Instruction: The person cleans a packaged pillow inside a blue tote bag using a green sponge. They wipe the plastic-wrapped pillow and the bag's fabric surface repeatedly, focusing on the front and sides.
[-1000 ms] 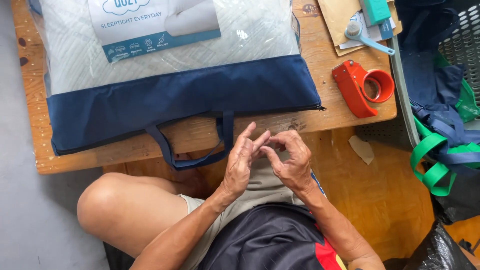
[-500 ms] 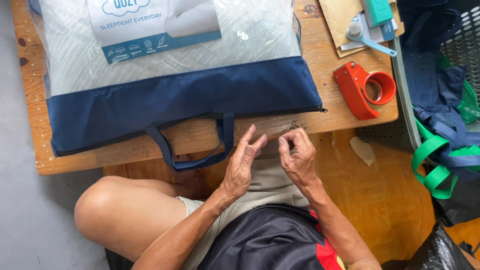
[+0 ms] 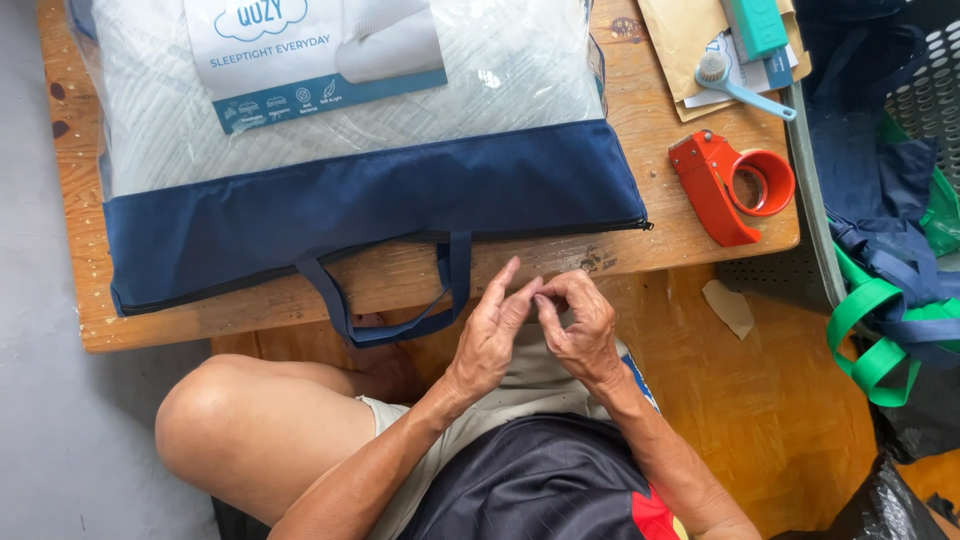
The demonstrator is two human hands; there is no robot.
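Both hands pulled back off the table edge, fingertips now pinched together.
Left hand [image 3: 492, 335] and right hand [image 3: 578, 325] fingers narrow, contents unclear; one navy fabric handle loop [image 3: 385, 300] just beyond, one orange plastic tape dispenser [image 3: 730, 185] farther right.

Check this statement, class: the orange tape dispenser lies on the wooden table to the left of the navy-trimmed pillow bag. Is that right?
Not quite. In the head view, the orange tape dispenser lies on the wooden table to the right of the navy-trimmed pillow bag, not the left.

Your worn, scuffed wooden table [image 3: 420, 275] carries a glossy clear-plastic bag [image 3: 350, 120] with matt navy cloth trim, beside a shiny orange plastic tape dispenser [image 3: 730, 185].
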